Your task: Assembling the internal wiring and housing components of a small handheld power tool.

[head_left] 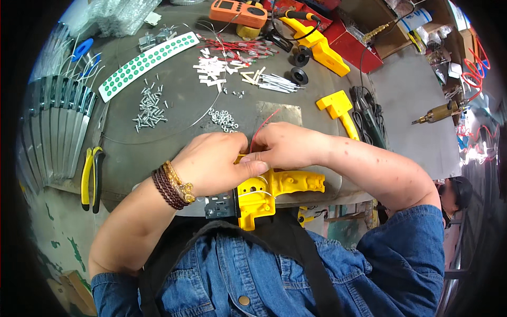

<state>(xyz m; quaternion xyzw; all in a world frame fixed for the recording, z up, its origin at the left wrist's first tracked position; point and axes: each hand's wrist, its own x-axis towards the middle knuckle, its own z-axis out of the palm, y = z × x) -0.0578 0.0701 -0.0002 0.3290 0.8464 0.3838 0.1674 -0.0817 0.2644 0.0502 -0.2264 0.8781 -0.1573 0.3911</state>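
Hiding behind the knuckles: most fingers of the left hand (214,161) and right hand (290,145), at the centre of the frame; the thumbs show, close together, but whether the fingertips pinch anything cannot be told.
Yellow tool housing (256,208): just below centre, its upper end covered by the hands; its grip points right, a pale wire (257,193) crosses the body, and a dark slotted metal part (219,206) adjoins its left side.
Red wire (262,124): curves up between the hands; its lower end is lost behind the fingers.
Clear plastic packaging (113,16): upper left, cut off by the top edge, contents unclear.
Red box (360,57): upper right, its inside hard to make out.
Wooden shelf (392,45): upper right, with a white-and-blue cylinder (414,19) on it.
Left arm: rises from the lower left, a dark beaded bracelet (169,190) at the wrist; back of the hand upward, thumb pointing right.
Right arm: comes in from the lower right, elbow out to the side, thumb pointing left.
Grey workbench (182,127): above the hands lie nuts (223,120); to their upper left, loose screws (150,108); at the frame's left, yellow-and-black pliers (87,179).
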